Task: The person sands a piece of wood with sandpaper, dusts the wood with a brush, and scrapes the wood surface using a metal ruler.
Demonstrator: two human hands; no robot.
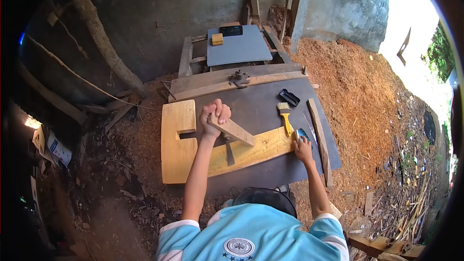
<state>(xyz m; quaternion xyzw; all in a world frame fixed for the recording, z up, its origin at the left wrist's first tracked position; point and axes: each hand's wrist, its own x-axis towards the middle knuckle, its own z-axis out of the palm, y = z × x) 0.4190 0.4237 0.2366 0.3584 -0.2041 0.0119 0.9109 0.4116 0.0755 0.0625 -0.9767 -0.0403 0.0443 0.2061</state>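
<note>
My left hand (216, 117) is closed round one end of a wooden bar (238, 132), which slants over a long yellow board (270, 146). A flared metal blade (230, 155) shows beneath the bar; I cannot tell whether the two are joined. At the board's right end, my right hand (303, 150) has its fingers bent against a small pale and blue thing (298, 135), too small to name. A yellow-handled paintbrush (285, 117) lies just beyond that hand. Left of the long board is a wide notched yellow board (178, 157).
The dark tabletop (270, 94) also bears an open black case (290, 97), a wooden strip (320, 140) and a wooden rail (241, 83) with a metal fitting (239, 78). Behind is a grey panel (241, 48) with a phone (231, 30) and a yellow block (217, 39). Shavings (348, 96) cover the ground.
</note>
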